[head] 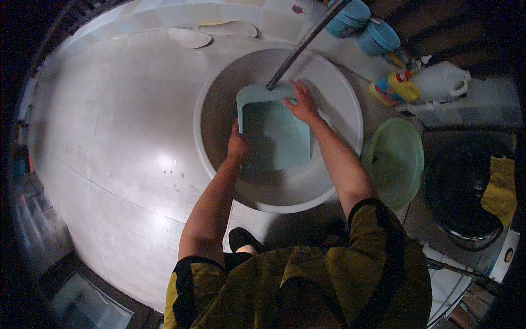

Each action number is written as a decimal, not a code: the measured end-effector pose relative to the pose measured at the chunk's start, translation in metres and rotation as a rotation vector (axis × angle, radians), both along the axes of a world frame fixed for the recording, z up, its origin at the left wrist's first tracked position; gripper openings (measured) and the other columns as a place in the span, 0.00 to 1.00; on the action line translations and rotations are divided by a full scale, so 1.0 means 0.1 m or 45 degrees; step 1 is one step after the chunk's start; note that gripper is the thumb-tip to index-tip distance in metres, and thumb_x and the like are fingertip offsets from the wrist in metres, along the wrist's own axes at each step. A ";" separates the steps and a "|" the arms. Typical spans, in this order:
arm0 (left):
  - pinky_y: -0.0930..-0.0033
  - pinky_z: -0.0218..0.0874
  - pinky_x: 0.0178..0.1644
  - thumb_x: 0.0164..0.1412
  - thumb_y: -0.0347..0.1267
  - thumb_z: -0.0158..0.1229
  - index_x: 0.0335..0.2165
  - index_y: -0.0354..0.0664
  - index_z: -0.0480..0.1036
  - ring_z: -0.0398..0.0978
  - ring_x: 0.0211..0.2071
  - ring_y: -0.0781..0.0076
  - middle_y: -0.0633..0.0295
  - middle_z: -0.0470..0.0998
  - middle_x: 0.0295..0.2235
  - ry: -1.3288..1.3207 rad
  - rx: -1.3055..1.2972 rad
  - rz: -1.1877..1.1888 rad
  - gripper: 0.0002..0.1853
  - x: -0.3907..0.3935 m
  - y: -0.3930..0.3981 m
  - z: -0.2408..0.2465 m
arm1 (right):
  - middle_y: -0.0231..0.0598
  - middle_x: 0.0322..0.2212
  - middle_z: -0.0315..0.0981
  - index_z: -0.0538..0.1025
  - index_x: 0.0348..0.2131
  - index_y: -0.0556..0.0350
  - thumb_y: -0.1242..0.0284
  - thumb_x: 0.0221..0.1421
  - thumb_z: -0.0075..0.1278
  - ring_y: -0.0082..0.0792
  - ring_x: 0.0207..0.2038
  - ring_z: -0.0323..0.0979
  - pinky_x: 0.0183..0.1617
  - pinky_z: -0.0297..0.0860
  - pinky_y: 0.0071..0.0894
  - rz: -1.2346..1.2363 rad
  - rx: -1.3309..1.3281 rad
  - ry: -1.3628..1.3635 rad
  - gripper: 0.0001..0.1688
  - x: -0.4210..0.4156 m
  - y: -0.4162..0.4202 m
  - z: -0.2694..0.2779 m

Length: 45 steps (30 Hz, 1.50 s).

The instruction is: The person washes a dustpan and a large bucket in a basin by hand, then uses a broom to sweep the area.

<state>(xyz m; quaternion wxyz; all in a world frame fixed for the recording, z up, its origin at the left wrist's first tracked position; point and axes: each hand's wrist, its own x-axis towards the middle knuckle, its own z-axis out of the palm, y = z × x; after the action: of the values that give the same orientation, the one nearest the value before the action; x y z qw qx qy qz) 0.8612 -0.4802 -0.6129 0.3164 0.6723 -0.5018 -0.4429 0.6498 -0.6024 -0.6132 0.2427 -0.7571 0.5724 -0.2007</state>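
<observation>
A large round white basin (347, 164) stands on the floor before me. Inside it is a pale blue-green plastic dustpan (296, 135) with a long metal handle (304, 45) slanting up to the top right. My left hand (239, 142) grips the dustpan's left side wall, its fingertips hidden behind it. At the dustpan's upper right corner, near the foot of the handle, my right hand (303, 102) rests with its fingers spread. Whether the basin holds water is hard to tell.
A green plastic basin (396, 164) leans right of the white one. Beyond are a yellow bottle (396, 89), a clear plastic jug (441, 82) and blue buckets (378, 37). Pale insoles (189, 38) lie by the tiled wall. A black round object (460, 189) is at far right.
</observation>
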 end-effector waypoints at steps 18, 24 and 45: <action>0.66 0.54 0.45 0.39 0.19 0.49 0.50 0.48 0.47 0.64 0.42 0.58 0.52 0.65 0.41 0.036 0.041 0.073 0.38 -0.11 -0.03 -0.02 | 0.43 0.48 0.50 0.58 0.46 0.57 0.65 0.47 0.42 0.42 0.51 0.48 0.53 0.46 0.41 0.295 -0.340 0.159 0.27 1.13 0.13 0.42; 0.68 0.55 0.44 0.40 0.21 0.50 0.48 0.44 0.50 0.65 0.40 0.60 0.53 0.66 0.39 0.164 -0.004 0.034 0.33 -0.06 -0.01 0.07 | 0.42 0.47 0.54 0.63 0.43 0.54 0.68 0.46 0.43 0.39 0.49 0.53 0.52 0.50 0.35 0.399 -0.484 -0.096 0.22 0.57 0.62 0.20; 0.66 0.54 0.43 0.46 0.28 0.46 0.49 0.45 0.48 0.62 0.39 0.62 0.56 0.63 0.40 0.311 0.388 0.217 0.29 0.04 -0.09 -0.59 | 0.44 0.43 0.59 0.64 0.41 0.56 0.69 0.44 0.43 0.41 0.48 0.54 0.50 0.52 0.34 -0.137 -0.337 0.042 0.21 0.33 0.80 -0.48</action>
<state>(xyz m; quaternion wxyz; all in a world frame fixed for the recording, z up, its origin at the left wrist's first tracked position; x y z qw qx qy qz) 0.8656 -0.4891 -0.6720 0.3058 0.6937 -0.3282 -0.5635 0.6832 -0.5229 -0.6609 0.1200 -0.7539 0.5846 -0.2747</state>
